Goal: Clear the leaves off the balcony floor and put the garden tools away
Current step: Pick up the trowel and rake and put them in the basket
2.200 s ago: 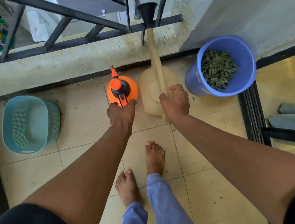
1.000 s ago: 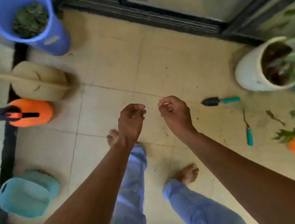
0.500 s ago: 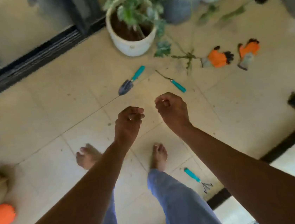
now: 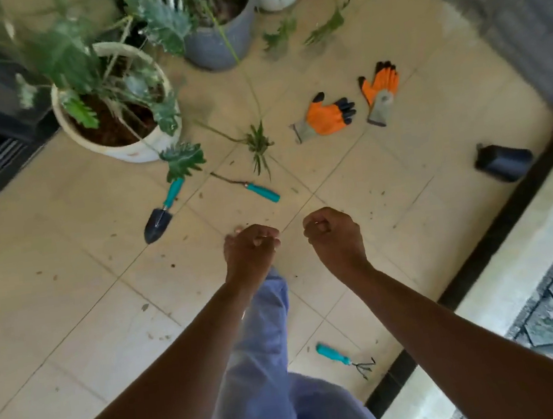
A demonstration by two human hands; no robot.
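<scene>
Standing on the tiled floor (image 4: 72, 301), the person holds both arms forward at about waist height; the left hand (image 4: 250, 252) and the right hand (image 4: 335, 237) are each loosely clenched and grasp nothing, which suits someone walking up to the mess, not yet picking anything out. Nearest, beside the blue trouser leg and close to the dark sill, a small rake (image 4: 345, 360) lies flat, teal handle pointing away from its tines. Just beyond the hands a weeder (image 4: 248, 186) lies with its thin shaft toward the plants, and to its left a trowel (image 4: 161, 210) lies blade toward the viewer, its handle partly under a drooping leaf. All three tools lie apart from one another, as if dropped where last used; none is stowed. Small leaf scraps speckle the tiles around them, and a larger cutting (image 4: 259, 142) lies between the weeder and the gloves. The two orange gloves, left glove (image 4: 325, 117) and right glove (image 4: 380, 92), lie palm-up side by side, not touching. A dark pot (image 4: 504, 161) lies tipped on its side near the sill at right. Farthest, a white planter (image 4: 144, 148) and a grey planter (image 4: 215, 49) stand upright against the door track, their foliage overhanging the floor, likely the source of the litter. More cuttings (image 4: 303, 34) lie past the grey planter. Judgement: both sweeping and tool collection remain outstanding here; the weeder and trowel are the closest candidates.
</scene>
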